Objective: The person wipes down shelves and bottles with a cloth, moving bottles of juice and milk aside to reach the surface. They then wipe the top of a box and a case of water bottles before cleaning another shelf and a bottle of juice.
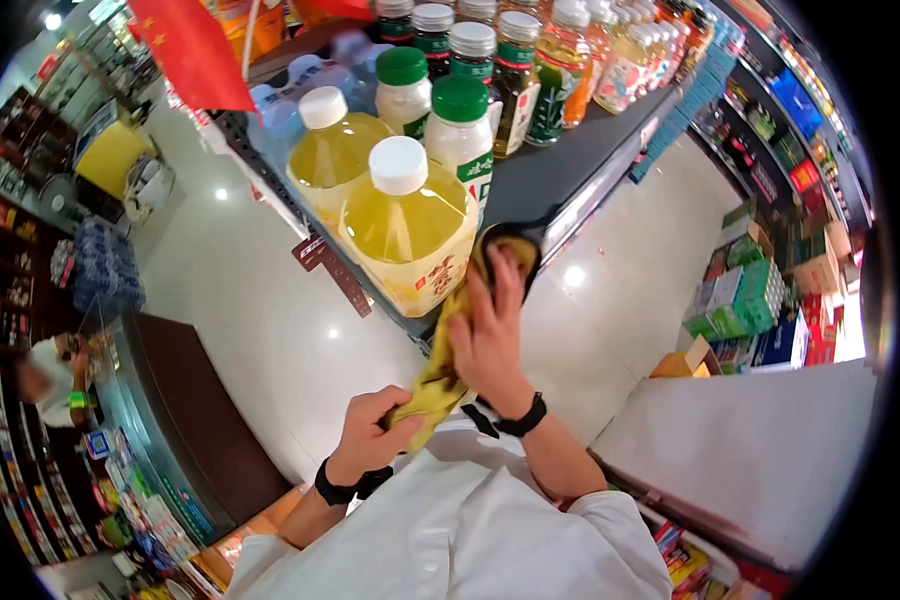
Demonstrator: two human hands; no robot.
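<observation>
Taking 12 o'clock as the top of our view, we have the yellow cloth [433, 395] stretched between our hands near the middle, running from 7 o'clock up toward 1, just beside the shelf's [550, 185] near corner. Our left hand [375, 432], at 7 o'clock, is closed around the lower end, thumb laid over the fold; that firm grasp probably anchors the cloth so it cannot slip or swing. Our right hand [490, 345], toward 5 o'clock, lies over the upper stretch with its fingers extended toward 12, reaching onto a dark rounded piece [533, 255] at 2 o'clock; whether that is part of the cloth or something under it we cannot tell, nor whether the thumb is pinching. Laid so, the fingers seem to spread the fabric rather than bunch it. Toward 11 o'clock, the front yellow bottle [405, 240] stands at the very corner, with a second yellow bottle [315, 175] behind it; their big bodies presumably suit the end, where they catch the eye. White bottles with green caps [463, 145] stand close by at 12, and silver-capped jars [517, 90] stand farther back in rows, likely grouped by kind so labels are easily read.
</observation>
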